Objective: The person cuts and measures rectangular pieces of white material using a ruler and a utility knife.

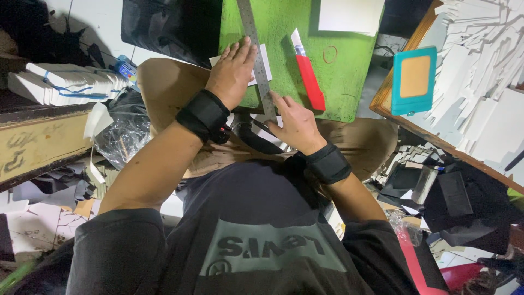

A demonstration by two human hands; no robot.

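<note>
Pressing flat and open, left hand [233, 71] pins ruler [256, 60] over card [266, 57]; right hand [292, 121] grips ruler's near end; red knife [307, 74] lies beside on mat [289, 65].

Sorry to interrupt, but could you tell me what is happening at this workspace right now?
A person is bent over a green cutting mat. The left hand presses flat on a small white sheet and the metal ruler laid along it. The right hand rests at the ruler's near end. A red utility knife lies untouched on the mat to the right. Both wrists wear black bands, and paper scraps lie all around.
</note>
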